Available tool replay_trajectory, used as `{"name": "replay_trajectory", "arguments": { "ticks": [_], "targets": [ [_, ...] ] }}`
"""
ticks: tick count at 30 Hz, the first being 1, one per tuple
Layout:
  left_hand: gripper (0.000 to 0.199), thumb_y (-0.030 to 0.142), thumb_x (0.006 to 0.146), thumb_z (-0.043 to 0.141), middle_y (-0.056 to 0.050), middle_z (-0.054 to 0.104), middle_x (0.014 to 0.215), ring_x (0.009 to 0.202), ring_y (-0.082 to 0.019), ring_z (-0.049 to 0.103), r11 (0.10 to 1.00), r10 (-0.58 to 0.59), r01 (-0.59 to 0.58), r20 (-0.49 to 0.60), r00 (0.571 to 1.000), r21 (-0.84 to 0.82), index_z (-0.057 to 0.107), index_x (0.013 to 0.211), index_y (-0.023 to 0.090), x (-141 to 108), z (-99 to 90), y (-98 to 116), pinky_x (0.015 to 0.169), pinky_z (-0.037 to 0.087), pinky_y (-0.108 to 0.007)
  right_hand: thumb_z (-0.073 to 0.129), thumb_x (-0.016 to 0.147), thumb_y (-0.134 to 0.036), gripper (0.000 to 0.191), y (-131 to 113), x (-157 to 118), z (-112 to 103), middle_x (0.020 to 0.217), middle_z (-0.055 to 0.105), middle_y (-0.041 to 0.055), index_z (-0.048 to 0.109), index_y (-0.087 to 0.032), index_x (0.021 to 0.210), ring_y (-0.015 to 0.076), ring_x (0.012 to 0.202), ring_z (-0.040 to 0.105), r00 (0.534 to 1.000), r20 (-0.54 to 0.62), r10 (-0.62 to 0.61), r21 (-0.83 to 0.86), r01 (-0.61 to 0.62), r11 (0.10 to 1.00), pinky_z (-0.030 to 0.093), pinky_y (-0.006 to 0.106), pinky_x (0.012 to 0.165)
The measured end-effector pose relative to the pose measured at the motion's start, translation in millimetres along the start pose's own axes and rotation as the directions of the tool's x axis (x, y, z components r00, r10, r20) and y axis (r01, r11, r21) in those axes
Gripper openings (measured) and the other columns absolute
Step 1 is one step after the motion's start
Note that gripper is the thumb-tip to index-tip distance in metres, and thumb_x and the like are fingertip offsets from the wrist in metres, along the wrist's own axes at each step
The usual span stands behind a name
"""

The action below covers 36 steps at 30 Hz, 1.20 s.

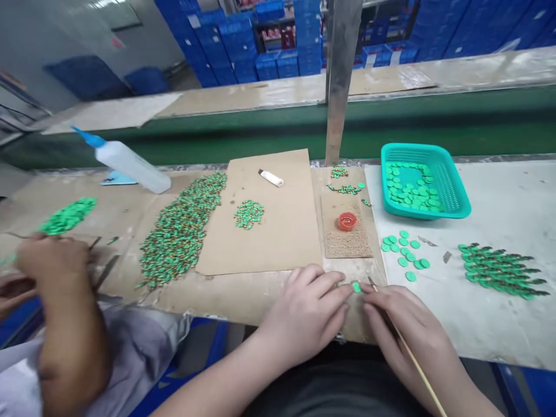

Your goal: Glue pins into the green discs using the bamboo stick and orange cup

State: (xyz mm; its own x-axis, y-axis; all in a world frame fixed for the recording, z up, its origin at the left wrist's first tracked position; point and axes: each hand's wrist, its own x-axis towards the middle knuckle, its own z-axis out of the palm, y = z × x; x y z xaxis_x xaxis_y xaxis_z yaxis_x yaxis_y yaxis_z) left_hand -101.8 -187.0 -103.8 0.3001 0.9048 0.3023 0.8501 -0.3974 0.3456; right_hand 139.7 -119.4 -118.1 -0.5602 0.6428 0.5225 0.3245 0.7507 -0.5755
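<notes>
Both hands at a small green disc, placed relative to the red cup (347, 221). The green disc (357, 286) lies on the worktable (243, 292), on the wearer's side of the red cup and a touch to its right. It sits between the fingertips of the left hand (310, 307) and the right hand (408, 324), at about equal reach from both; each hand has a fingertip at its edge (contact looks likely, though firm pressure cannot be judged). The left hand has its fingers bent and close together, the foremost pointing right toward the disc; whether it pinches anything cannot be told. The right hand pinches a thin brush (412, 356), whose long axis slants from a tip just right of the disc back toward the wearer, away from the red cup. The disc appears round, flat and bright green, with no evident long axis, its edges partly hidden by the fingers.
</notes>
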Motion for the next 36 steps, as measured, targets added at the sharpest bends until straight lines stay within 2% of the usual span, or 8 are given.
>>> {"name": "replay_trajectory", "arguments": {
  "ticks": [4,8,11,16,23,29,33,36],
  "targets": [
    [0.024,0.04,0.122,0.068,-0.005,0.09,0.131,0.121,-0.023,0.083,0.98,-0.184,0.183,0.008,0.983,0.072,0.085,0.136,0.031,6,-34.4,-53,0.111,0.069,-0.04,0.07,0.12,-0.02,0.017,4,-12,-4,0.126,0.096,0.0105,0.081,-0.029,0.13,0.033,0.111,0.097,0.989,-0.122,0.083,0.002,-0.084,0.996,0.083,0.049,0.095],
    [0.044,0.053,0.117,0.081,-0.012,0.08,0.148,0.128,-0.028,0.081,0.769,-0.575,0.588,-0.13,0.808,0.251,0.078,0.147,0.021,22,-126.3,-166,0.112,0.073,-0.052,0.065,0.123,-0.027,0.02,4,-10,-6,0.118,0.097,0.0067,0.085,-0.03,0.123,0.03,0.104,0.098,0.954,-0.235,0.185,0.067,-0.174,0.983,0.083,0.045,0.095],
    [0.05,0.053,0.116,0.084,-0.013,0.077,0.156,0.136,-0.031,0.079,0.651,-0.696,0.678,-0.088,0.712,0.342,0.076,0.153,0.021,29,-180.2,-232,0.115,0.072,-0.056,0.067,0.123,-0.028,0.019,4,-9,-5,0.116,0.097,0.0054,0.086,-0.03,0.122,0.0294,0.103,0.098,0.958,-0.239,0.157,0.11,-0.134,0.985,0.083,0.043,0.093],
    [0.048,0.053,0.116,0.083,-0.013,0.077,0.157,0.136,-0.031,0.079,0.611,-0.758,0.676,0.059,0.649,0.413,0.076,0.153,0.023,26,-187.2,-273,0.115,0.072,-0.054,0.071,0.119,-0.025,0.016,5,-7,-6,0.112,0.097,0.004,0.087,-0.03,0.12,0.0279,0.1,0.097,0.963,-0.238,0.126,0.15,-0.091,0.984,0.082,0.039,0.091],
    [0.048,0.053,0.116,0.083,-0.013,0.076,0.159,0.137,-0.031,0.079,0.666,-0.727,0.659,0.109,0.678,0.349,0.076,0.153,0.022,21,-184.8,-280,0.117,0.072,-0.055,0.071,0.12,-0.026,0.015,3,-6,-5,0.109,0.096,0.0056,0.084,-0.028,0.114,0.0278,0.096,0.097,0.967,-0.222,0.125,0.177,-0.086,0.98,0.081,0.038,0.083],
    [0.047,0.053,0.117,0.082,-0.013,0.077,0.158,0.136,-0.03,0.079,0.684,-0.727,0.718,0.038,0.686,0.132,0.077,0.152,0.023,31,-190.5,-259,0.116,0.072,-0.054,0.071,0.12,-0.026,0.014,4,-7,-5,0.11,0.095,0.0058,0.084,-0.029,0.117,0.0282,0.097,0.097,0.968,-0.227,0.103,0.157,-0.068,0.985,0.082,0.04,0.084],
    [0.049,0.053,0.116,0.084,-0.013,0.079,0.15,0.129,-0.029,0.081,0.688,-0.725,0.713,-0.081,0.684,-0.134,0.076,0.15,0.02,25,-183.2,-210,0.11,0.073,-0.053,0.071,0.119,-0.021,0.017,2,-7,-8,0.11,0.096,0.004,0.085,-0.029,0.116,0.0258,0.098,0.097,0.958,-0.271,0.099,0.195,-0.046,0.98,0.082,0.037,0.09],
    [0.052,0.066,0.111,0.085,-0.009,0.086,0.119,0.1,-0.025,0.082,0.709,-0.665,0.582,-0.101,0.74,-0.398,0.084,0.136,0.021,11,-143.7,-143,0.095,0.075,-0.047,0.069,0.119,-0.02,0.022,-11,0,-12,0.109,0.097,0.0037,0.088,-0.029,0.118,0.0237,0.098,0.096,0.947,-0.287,0.146,0.292,-0.059,0.955,0.081,0.034,0.092]
  ]
}}
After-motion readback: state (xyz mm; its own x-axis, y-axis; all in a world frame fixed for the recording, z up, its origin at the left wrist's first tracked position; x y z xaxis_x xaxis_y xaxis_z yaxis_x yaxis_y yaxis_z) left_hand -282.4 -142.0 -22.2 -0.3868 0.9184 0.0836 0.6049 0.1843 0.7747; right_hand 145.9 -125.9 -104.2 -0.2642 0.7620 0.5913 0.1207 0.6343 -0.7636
